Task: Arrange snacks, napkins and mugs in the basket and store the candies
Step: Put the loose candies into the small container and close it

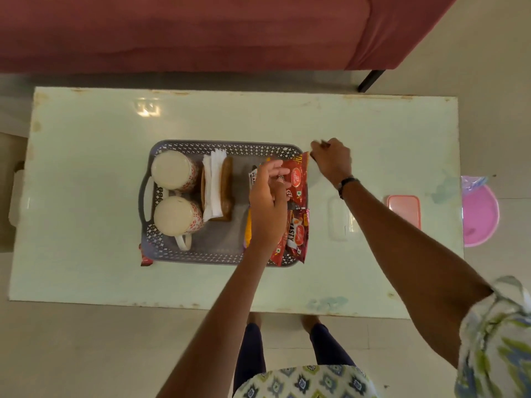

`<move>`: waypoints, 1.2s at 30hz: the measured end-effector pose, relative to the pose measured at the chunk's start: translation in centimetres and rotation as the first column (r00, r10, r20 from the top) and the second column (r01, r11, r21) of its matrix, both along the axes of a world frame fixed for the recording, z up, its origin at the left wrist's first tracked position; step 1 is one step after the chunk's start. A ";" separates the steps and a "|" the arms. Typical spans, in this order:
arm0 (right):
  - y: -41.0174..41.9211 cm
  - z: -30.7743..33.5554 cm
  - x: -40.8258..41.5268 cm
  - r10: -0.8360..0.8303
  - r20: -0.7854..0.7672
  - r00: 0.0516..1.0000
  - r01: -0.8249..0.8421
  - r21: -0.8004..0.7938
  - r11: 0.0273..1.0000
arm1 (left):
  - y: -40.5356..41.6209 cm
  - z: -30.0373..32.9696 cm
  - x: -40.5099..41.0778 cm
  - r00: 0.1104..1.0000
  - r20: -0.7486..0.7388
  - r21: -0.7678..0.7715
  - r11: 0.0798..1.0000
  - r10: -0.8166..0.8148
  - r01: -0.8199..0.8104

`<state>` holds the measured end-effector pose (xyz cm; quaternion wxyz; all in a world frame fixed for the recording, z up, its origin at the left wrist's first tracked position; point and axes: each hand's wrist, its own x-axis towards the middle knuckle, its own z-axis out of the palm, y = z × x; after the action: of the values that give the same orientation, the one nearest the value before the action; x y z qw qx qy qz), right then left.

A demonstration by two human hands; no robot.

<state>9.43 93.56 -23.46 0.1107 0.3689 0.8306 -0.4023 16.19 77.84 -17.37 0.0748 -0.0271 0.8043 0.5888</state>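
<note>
Working the snack end of the basket (161,248) w/ both hands: the grey perforated basket sits mid-table (86,168), long axis running 9-to-3, and the red snack packets are stacked at its 3 o'clock end. The upper red packet (297,179) stands tilted against the right wall, its long axis roughly 12-to-6, top corner poking over the rim toward 1 o'clock. The right hand (333,163) is just beyond that corner, at about 3 o'clock from it, fingers curled; looks like it pinches the packet's top edge, but the contact is small and blurred, so can't tell for sure. The left hand (267,202) hovers over the packets w/ fingers loosely spread and relaxed, gripping nothing, covering part of the lower packet (298,237) at the basket's 4 o'clock corner. Judging from this, the next move turns on that upper packet: right hand is nearer its top corner, left is nearer its body, so the left can press it flat while the right lets go. Two upturned mugs (173,170) fill the 9 o'clock end, napkins (214,185) in a brown holder beside them. A pink-lidded box (403,209) lies well apart at 3 o'clock, prob. for candies; no candies are clearly visible.
</note>
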 end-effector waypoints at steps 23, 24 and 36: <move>-25.6 6.5 -4.7 0.461 -0.334 0.823 -0.558 -0.315 0.768 | -26.2 -7.1 4.5 0.813 0.212 -0.593 0.733 0.543 -0.334; -26.2 6.4 -5.0 0.455 -0.340 0.823 -0.553 -0.296 0.779 | -26.4 -7.4 4.6 0.813 0.284 -0.607 0.752 0.507 -0.257; -30.5 5.9 -8.9 0.682 -0.394 0.616 -0.751 -0.034 0.659 | -28.8 -8.4 1.1 0.797 0.406 -0.358 0.880 0.447 -0.312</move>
<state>0.57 63.01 -17.57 0.1499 -0.0852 0.8701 -0.4617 17.28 49.08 -25.78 0.1451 -0.3433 0.8115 0.4501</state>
